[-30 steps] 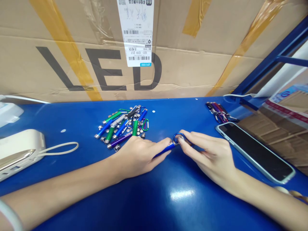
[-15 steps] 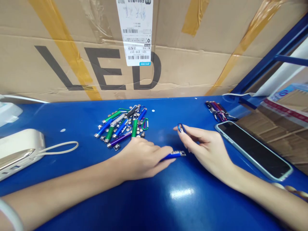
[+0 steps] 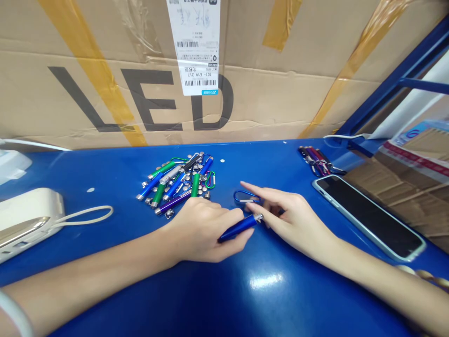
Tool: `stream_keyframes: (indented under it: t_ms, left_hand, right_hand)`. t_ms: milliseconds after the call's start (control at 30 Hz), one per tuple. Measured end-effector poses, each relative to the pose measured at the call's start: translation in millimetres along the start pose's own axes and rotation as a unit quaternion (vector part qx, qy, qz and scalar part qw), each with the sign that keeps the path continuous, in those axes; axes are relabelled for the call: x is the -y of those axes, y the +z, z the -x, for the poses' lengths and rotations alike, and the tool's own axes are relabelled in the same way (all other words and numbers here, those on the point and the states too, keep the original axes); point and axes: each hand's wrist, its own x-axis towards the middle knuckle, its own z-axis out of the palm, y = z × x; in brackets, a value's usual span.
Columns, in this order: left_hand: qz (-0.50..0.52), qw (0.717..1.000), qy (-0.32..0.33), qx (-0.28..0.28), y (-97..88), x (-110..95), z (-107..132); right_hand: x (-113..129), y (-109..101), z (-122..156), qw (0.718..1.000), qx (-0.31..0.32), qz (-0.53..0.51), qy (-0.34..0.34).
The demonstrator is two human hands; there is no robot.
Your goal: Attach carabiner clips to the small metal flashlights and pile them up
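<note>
My left hand is closed around a blue metal tube, like a small penlight, whose silver end points toward my right hand. Between the thumb and fingers of my right hand is a blue carabiner, its loop sticking out to the left. The silver end of the tube is close to the right fingertips; whether they touch I cannot tell. Just beyond my left hand lies a pile of green, blue, purple and black tubes, mixed with button cells, metal caps and a green carabiner.
Right of my right hand lies a phone. Several finished-looking tubes with clips lie behind it. A white power strip with a cord loop stands at the left. A large cardboard box closes off the back of the blue table.
The blue tube has turned in my left hand and shows more of its body. My right hand has swung the carabiner leftward, so its loop now lies flatter and more in view.
</note>
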Motion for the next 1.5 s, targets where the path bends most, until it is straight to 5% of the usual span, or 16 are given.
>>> stream_keyframes:
  t_ms: [333, 633, 1500]
  left_hand:
    - [0.023, 0.997, -0.053, 0.054, 2.0, 2, 0]
    - [0.093, 0.991, -0.056, 0.084, -2.2, 3, -1]
    - [0.046, 0.989, -0.013, 0.141, -3.3, 7, -1]
  right_hand:
    - [11, -5, 2, 0.988, -0.075, -0.128, -0.048]
    - [11, -3, 2, 0.976, -0.053, -0.209, 0.01]
    - [19, -1, 5, 0.988, -0.102, -0.084, -0.079]
